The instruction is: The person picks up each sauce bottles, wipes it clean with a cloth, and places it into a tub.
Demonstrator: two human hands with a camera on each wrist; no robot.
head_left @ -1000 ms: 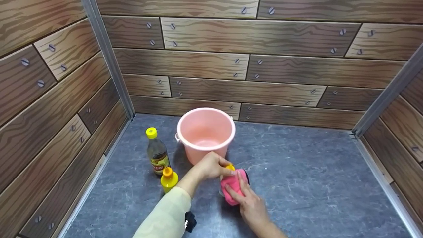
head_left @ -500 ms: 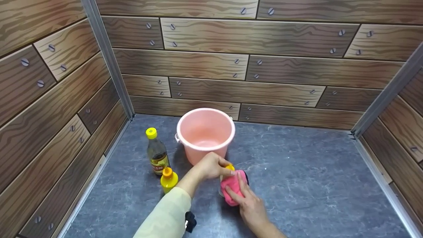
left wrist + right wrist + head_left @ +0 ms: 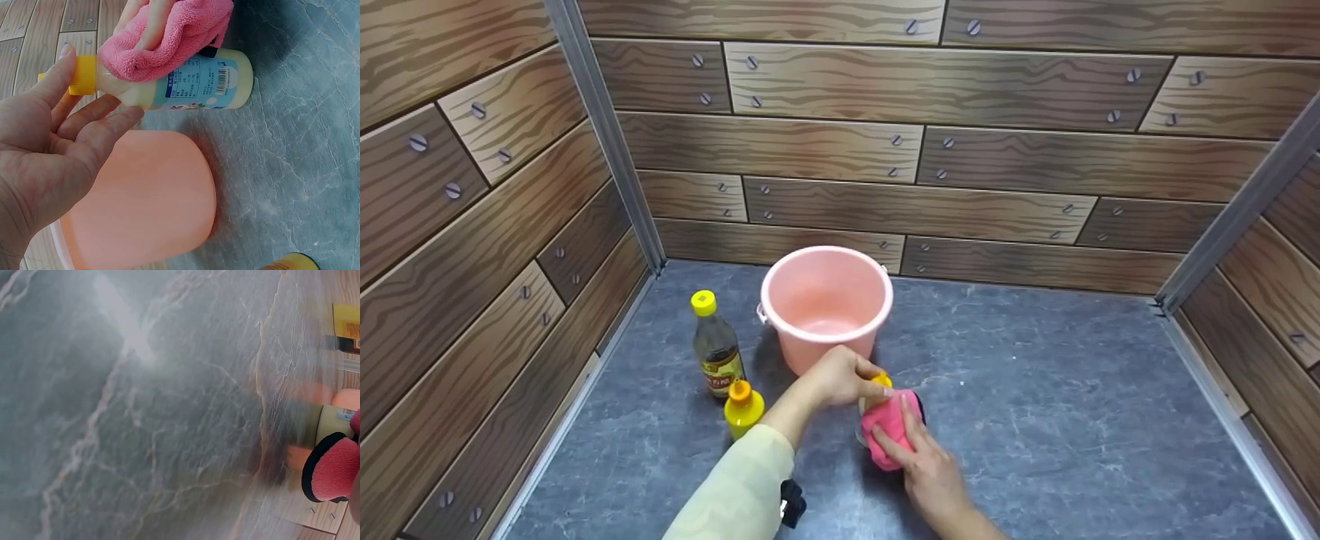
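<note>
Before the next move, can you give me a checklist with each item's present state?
1. Left grip secured: ok, pinching the yellow cap.
2. Right grip on the pink cloth, cloth against the bottle: ok.
3. Bottle's label fully visible: not ok, cloth covers part.
4. Cap tightness: cannot tell.
5. Bottle surface dry beneath the cloth: cannot tell, hidden.
6. Sauce bottle, yellow bottle and bucket upright: ok.

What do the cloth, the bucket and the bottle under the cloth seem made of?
Cloth: soft, matte microfibre or terry, judging by its fuzzy pile.
Bucket: probably plastic; smooth, evenly pink, with a rounded rim.
Bottle: smooth, glass or plastic; its neck looks see-through, which fits either.
</note>
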